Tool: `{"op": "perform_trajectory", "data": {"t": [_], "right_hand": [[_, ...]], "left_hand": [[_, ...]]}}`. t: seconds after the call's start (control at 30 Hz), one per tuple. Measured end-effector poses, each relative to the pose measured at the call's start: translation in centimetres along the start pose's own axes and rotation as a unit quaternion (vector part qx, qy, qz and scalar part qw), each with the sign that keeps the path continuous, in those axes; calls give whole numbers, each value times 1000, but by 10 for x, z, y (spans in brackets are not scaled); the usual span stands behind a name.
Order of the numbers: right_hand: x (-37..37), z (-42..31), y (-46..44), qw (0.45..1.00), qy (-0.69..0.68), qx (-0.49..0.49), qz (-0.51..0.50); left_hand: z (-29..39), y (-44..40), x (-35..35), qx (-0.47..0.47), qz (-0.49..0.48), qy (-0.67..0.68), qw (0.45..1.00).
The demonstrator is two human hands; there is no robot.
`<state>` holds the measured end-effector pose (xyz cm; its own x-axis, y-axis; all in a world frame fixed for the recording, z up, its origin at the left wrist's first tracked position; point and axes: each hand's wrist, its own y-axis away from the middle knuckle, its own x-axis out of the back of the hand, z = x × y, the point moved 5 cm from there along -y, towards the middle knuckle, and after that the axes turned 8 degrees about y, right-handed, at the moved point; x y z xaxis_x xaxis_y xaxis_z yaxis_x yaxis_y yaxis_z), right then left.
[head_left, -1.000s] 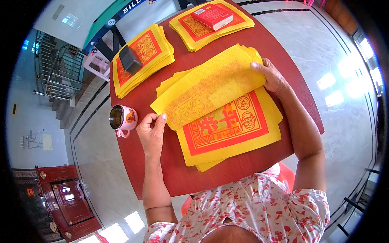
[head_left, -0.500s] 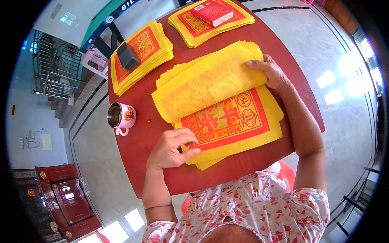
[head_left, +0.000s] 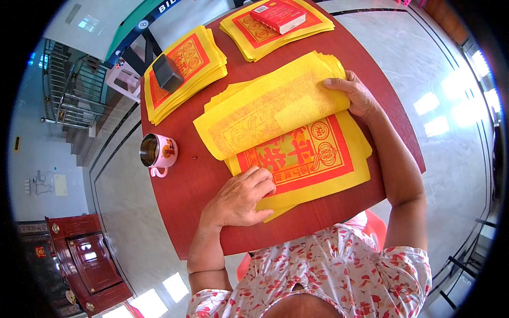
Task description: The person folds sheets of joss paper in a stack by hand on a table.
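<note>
A stack of yellow paper sheets printed with red squares lies before me on the dark red table. Over its far part, several sheets are folded back, showing their plain undersides. My right hand pinches these sheets at their right end, thumb on top. My left hand rests on the stack's near left corner, its fingers bent and slightly apart over the red border, with nothing seen in it.
A pink mug stands at the table's left edge. Behind are two more paper stacks, one under a dark block, the other under a red book. A pink stool stands beyond the table.
My left hand has let go of the folded sheets' left corner and moved down and right onto the stack. My right hand still holds the other end.
</note>
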<state>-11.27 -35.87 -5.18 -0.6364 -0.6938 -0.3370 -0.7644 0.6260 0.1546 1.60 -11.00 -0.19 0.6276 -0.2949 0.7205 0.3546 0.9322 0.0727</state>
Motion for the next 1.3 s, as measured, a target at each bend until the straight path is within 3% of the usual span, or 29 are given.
{"op": "perform_trajectory", "data": {"t": [1.3], "right_hand": [[1,1,0,1000,15,9,3]], "left_hand": [[-3,1,-1,-20,-1,-6,1000]]}}
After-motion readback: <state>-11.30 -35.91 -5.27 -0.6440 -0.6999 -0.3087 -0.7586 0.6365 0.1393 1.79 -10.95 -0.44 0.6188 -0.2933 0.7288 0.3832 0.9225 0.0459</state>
